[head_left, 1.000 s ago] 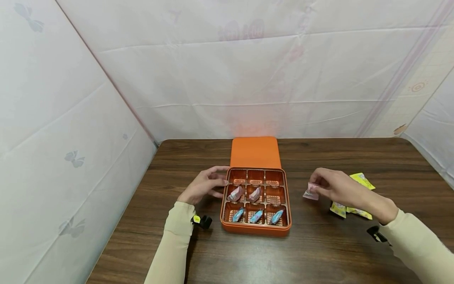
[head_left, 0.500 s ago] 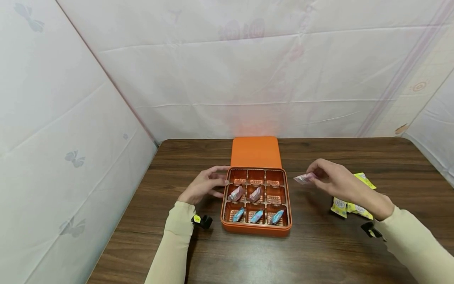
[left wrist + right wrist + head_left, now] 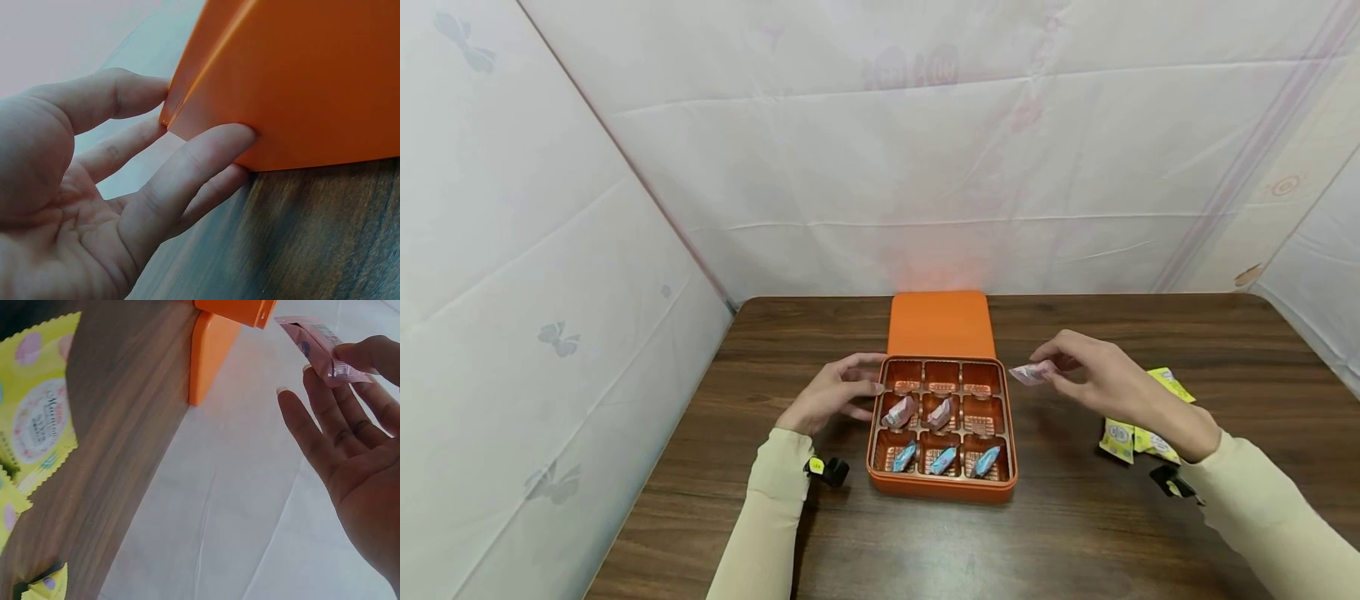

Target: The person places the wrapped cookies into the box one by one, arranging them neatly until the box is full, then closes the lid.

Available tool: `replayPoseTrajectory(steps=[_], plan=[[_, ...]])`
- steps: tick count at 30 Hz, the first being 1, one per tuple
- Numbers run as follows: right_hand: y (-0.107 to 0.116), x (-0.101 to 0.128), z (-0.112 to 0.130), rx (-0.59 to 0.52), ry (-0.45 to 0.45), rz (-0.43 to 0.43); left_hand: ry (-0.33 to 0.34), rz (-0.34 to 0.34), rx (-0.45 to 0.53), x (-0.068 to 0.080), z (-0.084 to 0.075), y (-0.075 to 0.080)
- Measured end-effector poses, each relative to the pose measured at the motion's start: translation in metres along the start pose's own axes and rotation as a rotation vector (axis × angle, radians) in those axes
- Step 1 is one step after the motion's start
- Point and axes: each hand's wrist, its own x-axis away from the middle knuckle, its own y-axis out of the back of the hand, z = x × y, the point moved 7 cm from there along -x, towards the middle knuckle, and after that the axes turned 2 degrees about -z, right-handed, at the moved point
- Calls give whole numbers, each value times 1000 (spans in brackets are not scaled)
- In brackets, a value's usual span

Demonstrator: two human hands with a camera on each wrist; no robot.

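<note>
In the head view an orange box (image 3: pixel 942 490) with a divided copper-coloured insert stands on the table. Its front row holds blue-wrapped candies (image 3: pixel 942 459). Pink-wrapped candies (image 3: pixel 898 412) lie in the left and middle compartments of the middle row; the right one there and the back row hold none. My left hand (image 3: pixel 830 392) touches the box's left side with its fingertips, fingers spread, as the left wrist view also shows. Between thumb and fingers, my right hand (image 3: pixel 1105 379) pinches a pink candy (image 3: pixel 322 350) in the air, just right of the box's back right corner.
An orange lid (image 3: pixel 942 323) lies flat behind the box. Several yellow-wrapped candies (image 3: pixel 1117 440) lie on the wooden table (image 3: pixel 1052 542) under and beside my right forearm. White curtains (image 3: pixel 880 167) hang behind the table and at its sides.
My right hand has lifted the pink candy off the table's right part and carried it left towards the box. The left hand has stayed at the box's side.
</note>
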Motion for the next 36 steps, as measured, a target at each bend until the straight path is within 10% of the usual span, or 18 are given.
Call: replayPoseTrajectory(steps=[36], plan=[[-16, -29, 29, -106, 211, 107, -10, 5, 0, -3, 0, 0]])
